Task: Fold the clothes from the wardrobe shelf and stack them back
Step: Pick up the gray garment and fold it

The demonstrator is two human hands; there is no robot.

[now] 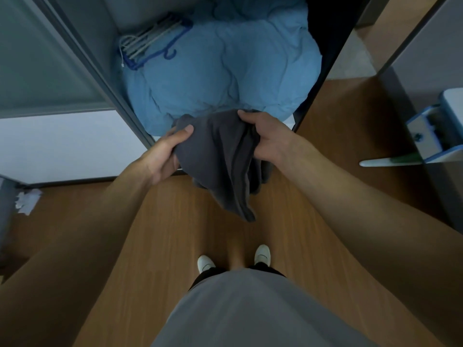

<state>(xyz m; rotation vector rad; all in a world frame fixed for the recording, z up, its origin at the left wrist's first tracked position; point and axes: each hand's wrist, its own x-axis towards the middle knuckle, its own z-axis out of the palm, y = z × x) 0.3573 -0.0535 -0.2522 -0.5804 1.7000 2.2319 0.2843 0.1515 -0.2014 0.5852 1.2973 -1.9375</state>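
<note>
Wooden floor (175, 221), wardrobe (95, 33), grey garment (218, 151)

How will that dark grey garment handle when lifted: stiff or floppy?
Probably floppy: the dark grey garment sags in folds between the left hand and right hand, its tail hanging down. Likely light, since grips at its top edge carry it. Probably not slippery; the cloth looks matte.

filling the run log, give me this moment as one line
left hand: grips dark grey garment | right hand: grips garment | garment: hangs crumpled above floor
</note>
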